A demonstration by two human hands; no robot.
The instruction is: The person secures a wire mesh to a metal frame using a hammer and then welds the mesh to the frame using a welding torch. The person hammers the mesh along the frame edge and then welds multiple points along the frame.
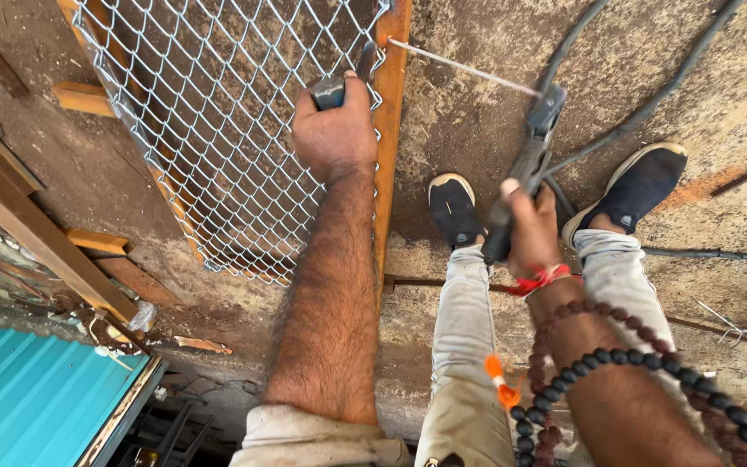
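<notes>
My left hand point(335, 130) is closed around a dark tool handle point(332, 92), pressed against chain-link wire mesh point(209, 130) at the orange metal frame bar point(388, 147). My right hand point(532, 229) grips a welding electrode holder point(531, 156). Its thin welding rod point(464, 67) reaches up-left, and the tip touches the top of the frame bar. Red thread and dark beads circle my right wrist. Both my feet in dark shoes stand on the floor below the holder.
Black cables point(641, 104) run across the rough concrete floor at upper right. Orange frame pieces point(88, 99) and a long angle bar point(36, 225) lie on the left. A teal corrugated sheet point(28, 398) fills the lower left. Bent wire point(728, 327) lies at right.
</notes>
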